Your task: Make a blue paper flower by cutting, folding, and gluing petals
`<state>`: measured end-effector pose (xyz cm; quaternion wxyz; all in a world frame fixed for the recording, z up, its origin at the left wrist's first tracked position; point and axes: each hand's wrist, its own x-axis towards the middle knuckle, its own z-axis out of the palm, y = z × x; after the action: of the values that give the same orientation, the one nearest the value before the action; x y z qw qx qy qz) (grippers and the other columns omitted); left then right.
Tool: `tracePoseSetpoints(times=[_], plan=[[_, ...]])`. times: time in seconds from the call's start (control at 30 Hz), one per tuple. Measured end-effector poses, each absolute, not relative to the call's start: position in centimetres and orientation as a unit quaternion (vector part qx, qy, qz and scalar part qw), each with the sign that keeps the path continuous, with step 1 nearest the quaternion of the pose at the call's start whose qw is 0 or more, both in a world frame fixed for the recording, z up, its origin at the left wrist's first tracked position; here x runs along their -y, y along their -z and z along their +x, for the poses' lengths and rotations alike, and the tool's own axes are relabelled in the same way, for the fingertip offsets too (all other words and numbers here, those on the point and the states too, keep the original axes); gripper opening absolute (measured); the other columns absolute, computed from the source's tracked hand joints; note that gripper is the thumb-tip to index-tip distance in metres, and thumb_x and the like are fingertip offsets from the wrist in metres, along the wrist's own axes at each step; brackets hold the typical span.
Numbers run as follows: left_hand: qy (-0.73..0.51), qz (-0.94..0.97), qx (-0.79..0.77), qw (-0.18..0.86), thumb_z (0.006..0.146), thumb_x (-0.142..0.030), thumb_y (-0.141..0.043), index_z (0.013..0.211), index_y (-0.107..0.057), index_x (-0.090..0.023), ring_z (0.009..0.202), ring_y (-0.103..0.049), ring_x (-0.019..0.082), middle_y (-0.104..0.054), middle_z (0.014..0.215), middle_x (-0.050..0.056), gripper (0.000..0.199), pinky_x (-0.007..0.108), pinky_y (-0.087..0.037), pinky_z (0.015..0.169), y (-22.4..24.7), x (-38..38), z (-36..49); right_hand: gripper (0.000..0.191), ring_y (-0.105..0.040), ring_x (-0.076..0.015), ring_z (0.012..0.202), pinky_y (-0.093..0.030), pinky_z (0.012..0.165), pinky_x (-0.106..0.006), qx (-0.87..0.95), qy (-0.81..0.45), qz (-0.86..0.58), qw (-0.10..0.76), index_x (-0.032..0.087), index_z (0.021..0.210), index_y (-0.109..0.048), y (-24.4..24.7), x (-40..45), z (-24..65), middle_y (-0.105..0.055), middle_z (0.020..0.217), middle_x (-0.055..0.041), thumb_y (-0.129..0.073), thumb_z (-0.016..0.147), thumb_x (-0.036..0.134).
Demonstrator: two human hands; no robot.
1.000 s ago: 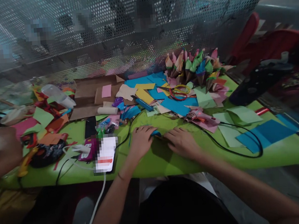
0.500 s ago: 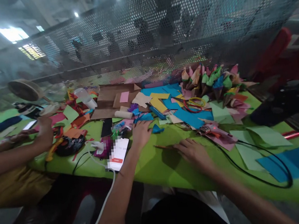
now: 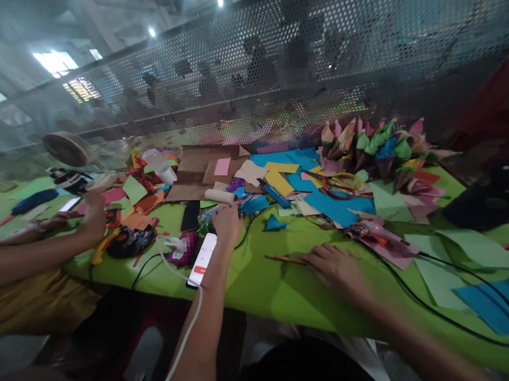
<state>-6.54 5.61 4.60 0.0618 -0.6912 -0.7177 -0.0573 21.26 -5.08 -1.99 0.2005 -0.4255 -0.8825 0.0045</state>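
The left forearm extended from the near edge toward the far side, passing just right of the phone. At its end the left hand was palm down with its fingers pointing away, over the clutter by the cardboard roll and the plastic bag. The fingertips were lost among those bits, so whether they gripped anything could not be told.

The right forearm slanted in from the near right corner. The right hand lay low over the green tabletop, back upward and fingers bent toward the left, closed around the right end of a brown stick. The stick's free end pointed left, into the gap between the hands.

A small folded blue paper (its corners sticking up) sat on the tabletop beyond the stick, apart from both hands. The pink glue gun rested farther right on pink paper, its cable curving nearer. Scissors lay on blue sheets beyond, with paper cones clustered at the far right. At the left, another person's hand was near a lit screen.
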Motion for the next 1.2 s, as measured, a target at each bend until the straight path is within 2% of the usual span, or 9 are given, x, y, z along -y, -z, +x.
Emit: tracePoseSetpoints(times=[0.37, 0.63, 0.87, 1.03, 1.2], plan=[[0.059, -0.691, 0.717, 0.071, 0.093, -0.022, -0.051, 0.108, -0.074, -0.018, 0.118, -0.062, 0.035, -0.074, 0.115, 0.018, 0.028, 0.047, -0.041, 0.100, -4.4, -6.1, -6.3, 0.022, -0.061, -0.0213, 0.083, -0.039, 0.071, -0.033, 0.884, -0.002, -0.420, 0.205, 0.022, 0.110, -0.073, 1.7, 5.1, 21.3, -0.069, 0.087, -0.0058, -0.057, 0.096, 0.016], [0.151, -0.644, 0.744, 0.094, 0.099, -0.023, -0.041, 0.112, -0.067, -0.017, 0.110, -0.066, 0.029, -0.074, 0.108, 0.017, 0.030, 0.041, -0.041, 0.095, -4.8, -5.6, -6.2, 0.021, -0.061, -0.0213, 0.082, -0.039, 0.071, -0.033, 0.872, 0.013, -0.438, 0.216, 0.023, 0.109, -0.073, 1.9, 5.0, 21.4, -0.068, 0.085, -0.0052, -0.059, 0.095, 0.016], [0.230, -0.632, 0.739, 0.043, 0.096, -0.025, -0.050, 0.104, -0.066, -0.020, 0.097, -0.070, 0.024, -0.077, 0.101, 0.010, 0.018, 0.034, -0.046, 0.084, -6.0, -3.2, -6.3, 0.024, -0.063, -0.0227, 0.086, -0.045, 0.073, -0.034, 0.863, 0.020, -0.461, 0.207, 0.023, 0.108, -0.073, 2.2, 4.9, 21.6, -0.071, 0.091, -0.0075, -0.054, 0.096, 0.016], [0.300, -0.656, 0.687, 0.090, 0.088, -0.020, -0.060, 0.090, -0.062, -0.022, 0.092, -0.068, 0.025, -0.074, 0.094, 0.007, 0.004, 0.034, -0.049, 0.081, -5.0, 0.2, -6.0, 0.034, -0.064, -0.0246, 0.094, -0.051, 0.080, -0.038, 0.846, 0.016, -0.466, 0.258, 0.023, 0.123, -0.069, 1.5, 5.0, 21.1, -0.072, 0.107, -0.0104, -0.052, 0.094, 0.017], [0.337, -0.712, 0.600, 0.141, 0.083, -0.010, -0.060, 0.082, -0.058, -0.023, 0.086, -0.068, 0.022, -0.072, 0.088, 0.007, 0.012, 0.034, -0.049, 0.077, -3.6, 4.0, -4.1, 0.041, -0.068, -0.0248, 0.096, -0.055, 0.081, -0.038, 0.829, -0.090, -0.449, 0.321, 0.025, 0.132, -0.065, -1.0, 5.5, 19.0, -0.074, 0.105, -0.0092, -0.054, 0.094, 0.018]])
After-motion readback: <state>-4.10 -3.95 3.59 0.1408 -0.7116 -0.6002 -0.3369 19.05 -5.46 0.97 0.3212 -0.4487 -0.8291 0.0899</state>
